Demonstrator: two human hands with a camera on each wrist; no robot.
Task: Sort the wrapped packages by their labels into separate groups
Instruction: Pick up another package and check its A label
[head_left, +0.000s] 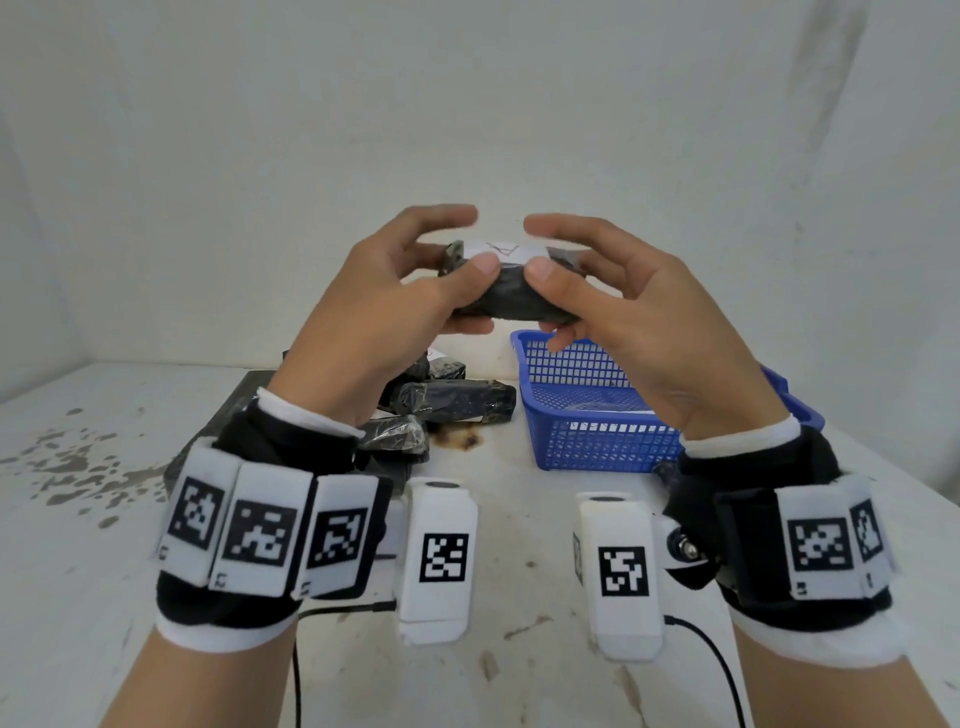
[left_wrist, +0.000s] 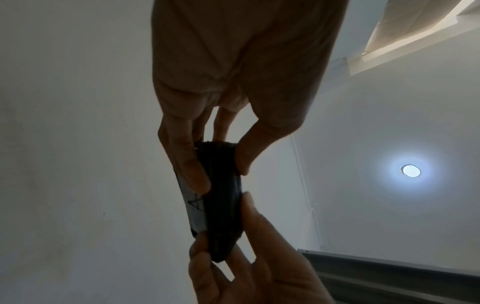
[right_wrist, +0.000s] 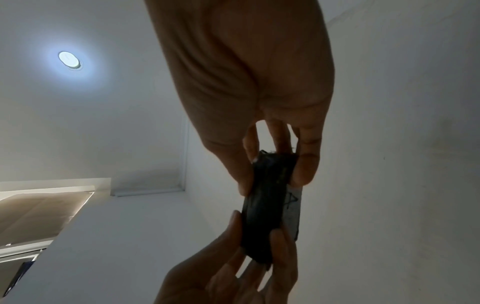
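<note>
The black wrapped package (head_left: 511, 296) is held up in the air above the table, over the gap between the pile of packages and the blue basket (head_left: 587, 415), its white label (head_left: 501, 250) turned upward with a hand-drawn mark that looks like an A or a triangle. The left hand (head_left: 374, 306) pinches one end between thumb and fingers, and the right hand (head_left: 623, 312) pinches the other end the same way. The likeliest slip, I judge, is a misread: the mark faces away from the head camera and is blurred, so the package could land in the wrong group. The plastic wrap also looks slick, and a fingertip hold at the ends could let it drop onto the pile. Left of the basket lie the remaining packages (head_left: 457, 400), crowded and overlapping, most labels hidden. A brown stain (head_left: 460, 441) marks the table (head_left: 78, 519) just left of the basket. The basket's walls stand between the hands and its floor.
</note>
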